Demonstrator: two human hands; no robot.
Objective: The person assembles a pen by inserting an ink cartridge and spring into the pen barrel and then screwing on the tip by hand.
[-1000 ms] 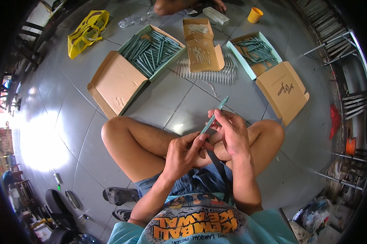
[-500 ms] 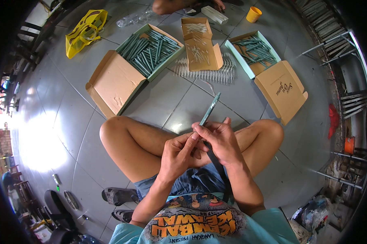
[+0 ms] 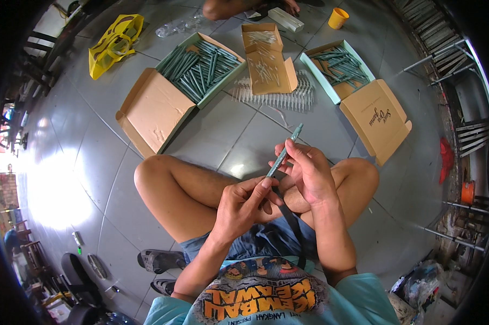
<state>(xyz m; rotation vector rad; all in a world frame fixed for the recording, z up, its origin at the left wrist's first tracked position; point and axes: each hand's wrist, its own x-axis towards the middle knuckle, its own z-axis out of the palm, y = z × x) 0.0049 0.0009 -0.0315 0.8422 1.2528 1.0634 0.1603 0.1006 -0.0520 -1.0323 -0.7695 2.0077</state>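
A slim green pen (image 3: 277, 163) slants up and to the right above my crossed legs. My left hand (image 3: 243, 201) pinches its lower end between thumb and fingers. Higher up, my right hand (image 3: 311, 174) grips the barrel with thumb and fingertips, and the tip sticks out beyond it. Ahead to the left lies an open box (image 3: 221, 94) full of similar green pens (image 3: 201, 67). Another open box (image 3: 319, 82), on the right, holds fewer green pens (image 3: 339, 67). Between them a brown cardboard box (image 3: 262, 47) contains thin pale pieces too small to name.
Rows of clear pointed pieces (image 3: 300, 102) lie on the grey tiled floor (image 3: 223, 130) around the middle box. Farther off are a yellow bag (image 3: 112, 46), clear plastic (image 3: 180, 25), a yellow cup (image 3: 338, 19) and another person's leg (image 3: 228, 7). Dark sandals (image 3: 160, 261) lie at my left.
My right hand has slid up the pen from its lower part toward the tip, opening a gap between my hands. The left hand stays near the lower end.
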